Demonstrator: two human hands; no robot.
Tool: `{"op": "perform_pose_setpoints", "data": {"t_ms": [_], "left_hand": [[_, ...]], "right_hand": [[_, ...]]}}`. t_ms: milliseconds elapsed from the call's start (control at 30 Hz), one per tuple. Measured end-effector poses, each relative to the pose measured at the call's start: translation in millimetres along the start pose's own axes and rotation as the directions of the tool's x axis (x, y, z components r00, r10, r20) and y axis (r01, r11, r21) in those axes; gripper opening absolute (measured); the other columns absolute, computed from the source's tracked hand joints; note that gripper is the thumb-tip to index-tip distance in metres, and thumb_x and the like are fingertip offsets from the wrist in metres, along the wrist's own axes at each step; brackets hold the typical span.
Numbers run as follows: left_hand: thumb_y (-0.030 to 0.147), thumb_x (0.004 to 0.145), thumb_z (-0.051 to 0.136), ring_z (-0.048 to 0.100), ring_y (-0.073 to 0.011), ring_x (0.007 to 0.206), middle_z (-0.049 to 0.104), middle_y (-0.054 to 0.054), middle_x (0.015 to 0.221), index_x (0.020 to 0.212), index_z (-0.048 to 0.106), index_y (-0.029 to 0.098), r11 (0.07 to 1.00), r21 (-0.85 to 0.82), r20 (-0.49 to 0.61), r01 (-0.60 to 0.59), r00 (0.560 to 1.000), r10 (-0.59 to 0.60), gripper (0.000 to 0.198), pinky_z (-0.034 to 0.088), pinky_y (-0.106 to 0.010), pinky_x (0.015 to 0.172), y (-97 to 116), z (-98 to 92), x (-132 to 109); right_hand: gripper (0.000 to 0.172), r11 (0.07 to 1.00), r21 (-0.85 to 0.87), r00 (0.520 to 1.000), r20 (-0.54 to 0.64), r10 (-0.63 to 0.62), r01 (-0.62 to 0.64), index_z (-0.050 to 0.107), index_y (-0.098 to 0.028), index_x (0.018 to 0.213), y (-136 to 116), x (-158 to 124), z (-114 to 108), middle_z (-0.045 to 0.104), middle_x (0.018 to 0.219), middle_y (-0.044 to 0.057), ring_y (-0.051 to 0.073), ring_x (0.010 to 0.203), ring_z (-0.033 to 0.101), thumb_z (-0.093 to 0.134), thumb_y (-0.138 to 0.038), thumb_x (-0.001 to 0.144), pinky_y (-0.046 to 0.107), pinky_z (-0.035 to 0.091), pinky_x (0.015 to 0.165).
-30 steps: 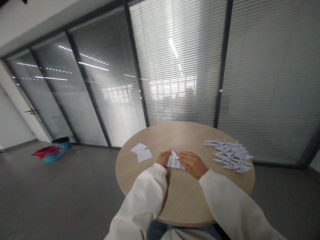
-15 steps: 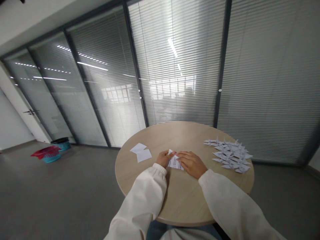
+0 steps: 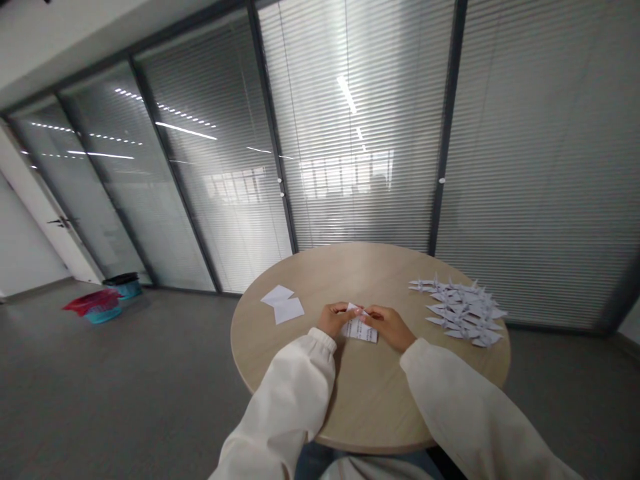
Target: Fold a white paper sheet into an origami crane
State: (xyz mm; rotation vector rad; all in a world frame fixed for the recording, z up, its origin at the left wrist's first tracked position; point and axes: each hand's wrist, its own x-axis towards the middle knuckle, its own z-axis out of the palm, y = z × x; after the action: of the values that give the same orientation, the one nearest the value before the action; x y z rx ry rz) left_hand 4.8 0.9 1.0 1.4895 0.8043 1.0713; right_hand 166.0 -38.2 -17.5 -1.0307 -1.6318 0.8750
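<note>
White folded printed paper [image 3: 361, 329] lies near the middle of a round pale-wood worktop [image 3: 370, 407], between the person's two hands. Lines of dark print show on its upper face, and its lower edge rests on the wood. The left hand [image 3: 332, 319] comes in from the paper's left side and the right hand [image 3: 388, 328] from its right. Each grip is clamped on the top of the fold, with the fingertips of the two hands close together there. Cream sleeves [image 3: 285, 400] with gathered cuffs cover both forearms.

To the left, just beyond the left hand, two plain white paper squares [image 3: 283, 305] overlap slightly on the worktop. To the right, well apart from the right hand, a loose heap of white origami cranes [image 3: 463, 310] spreads toward the worktop's edge. Behind the worktop stand glass partitions with slatted blinds [image 3: 360, 133]. Far off on the grey floor [image 3: 125, 380] to the left, a blue basket [image 3: 103, 315] holds a red cloth [image 3: 90, 301], with a black-rimmed bin [image 3: 123, 283] just beside it.
</note>
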Motion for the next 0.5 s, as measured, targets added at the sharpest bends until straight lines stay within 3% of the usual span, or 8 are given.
{"op": "perform_pose_setpoints", "data": {"t_ms": [200, 500], "left_hand": [[0.044, 0.048, 0.078, 0.055, -0.0117, 0.051, 0.065, -0.006, 0.06, 0.08, 0.071, 0.008, 0.998, -0.055, -0.009, 0.03, 0.999, -0.031, 0.049, 0.039, -0.023, 0.05, -3.1, 1.3, 1.0], [0.044, 0.047, 0.078, 0.052, -0.0098, 0.046, 0.062, -0.003, 0.053, 0.071, 0.069, 0.008, 1.0, -0.026, -0.066, 0.006, 0.998, -0.007, 0.044, 0.039, -0.021, 0.047, 5.7, 3.7, -1.3]], "right_hand": [[0.03, 0.998, -0.048, 0.999, -0.017, 0.04, -0.041, 0.063, -0.014, 0.072, 3.5, 1.0, -3.3, 0.063, 0.065, 0.001, 0.013, 0.059, 0.057, 0.057, -0.043, 0.075, 0.022, 0.042, 0.055], [0.028, 0.995, -0.076, 0.997, -0.015, 0.069, -0.07, 0.063, -0.014, 0.072, 8.0, 1.3, -3.9, 0.064, 0.064, 0.002, 0.013, 0.057, 0.057, 0.058, -0.041, 0.073, 0.022, 0.042, 0.053]]}}
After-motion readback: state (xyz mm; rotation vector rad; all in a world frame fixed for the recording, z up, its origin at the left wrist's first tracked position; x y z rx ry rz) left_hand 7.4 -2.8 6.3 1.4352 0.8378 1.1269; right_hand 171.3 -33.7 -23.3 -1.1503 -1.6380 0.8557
